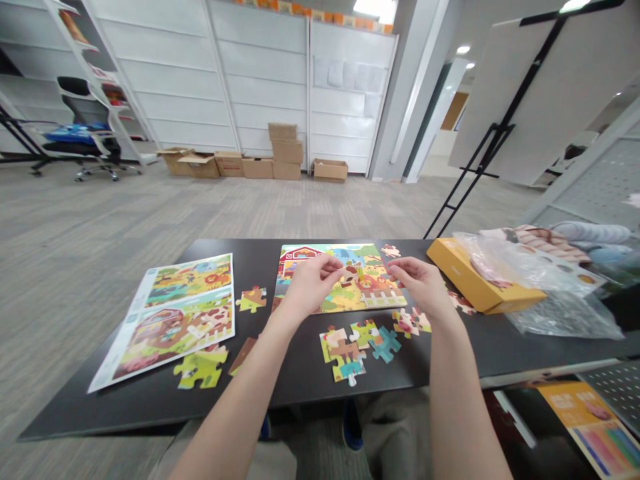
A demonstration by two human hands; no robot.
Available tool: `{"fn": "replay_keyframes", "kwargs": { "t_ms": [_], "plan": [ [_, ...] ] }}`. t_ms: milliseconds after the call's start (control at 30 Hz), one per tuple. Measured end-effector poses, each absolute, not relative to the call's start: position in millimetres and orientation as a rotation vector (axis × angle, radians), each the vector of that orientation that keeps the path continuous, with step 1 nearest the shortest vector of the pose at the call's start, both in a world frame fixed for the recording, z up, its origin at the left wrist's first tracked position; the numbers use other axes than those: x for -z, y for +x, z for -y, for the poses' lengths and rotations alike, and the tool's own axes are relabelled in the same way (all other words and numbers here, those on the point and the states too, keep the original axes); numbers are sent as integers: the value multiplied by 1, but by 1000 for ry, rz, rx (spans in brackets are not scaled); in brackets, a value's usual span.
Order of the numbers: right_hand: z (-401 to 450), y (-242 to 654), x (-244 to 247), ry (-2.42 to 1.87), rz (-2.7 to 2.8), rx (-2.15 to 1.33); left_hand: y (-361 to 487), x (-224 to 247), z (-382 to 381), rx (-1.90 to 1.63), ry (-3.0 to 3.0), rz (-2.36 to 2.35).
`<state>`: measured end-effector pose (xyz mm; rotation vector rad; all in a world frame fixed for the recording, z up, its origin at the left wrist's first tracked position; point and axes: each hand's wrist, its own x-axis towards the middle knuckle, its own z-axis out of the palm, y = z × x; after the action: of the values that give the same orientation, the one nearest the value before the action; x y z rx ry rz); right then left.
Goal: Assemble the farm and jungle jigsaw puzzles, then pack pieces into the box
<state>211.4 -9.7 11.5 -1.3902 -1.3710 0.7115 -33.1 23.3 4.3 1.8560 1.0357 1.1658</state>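
Two bare forearms (253,387) reach over the black rectangular tabletop (295,380), left hand (317,277) and right hand (417,280) apart, fingers curled, above a multicoloured rectangular farm-scene jigsaw (357,297). Whether either pinches anything, I cannot tell. Loose colourful interlocking pieces (345,352) lie nearer the person.

Narrow lanes on a cluttered black tabletop (300,373)

Between the left hand (315,277) and the right hand (417,280), a gap opens over the flat, colourful farm-picture puzzle board (343,301); bare surface separates it from the white-bordered printed sheet (187,310) — broken by one brown-and-green jigsaw piece (253,299). Loose multicoloured jigsaw pieces (345,353) obstruct the near side — and the yellow cardboard box (463,275) bars the right.
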Motion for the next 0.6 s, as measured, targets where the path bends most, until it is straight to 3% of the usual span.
{"fn": "replay_keyframes", "kwargs": {
  "t_ms": [267, 600],
  "plan": [
    [8, 210, -9, -1408, 1517, -634, -14, -1, -25, -1150, 1797, -998],
    [2, 208, -13, -1239, 1519, -907, 0, 3, -15, -1068, 2015, -1078]
  ]
}}
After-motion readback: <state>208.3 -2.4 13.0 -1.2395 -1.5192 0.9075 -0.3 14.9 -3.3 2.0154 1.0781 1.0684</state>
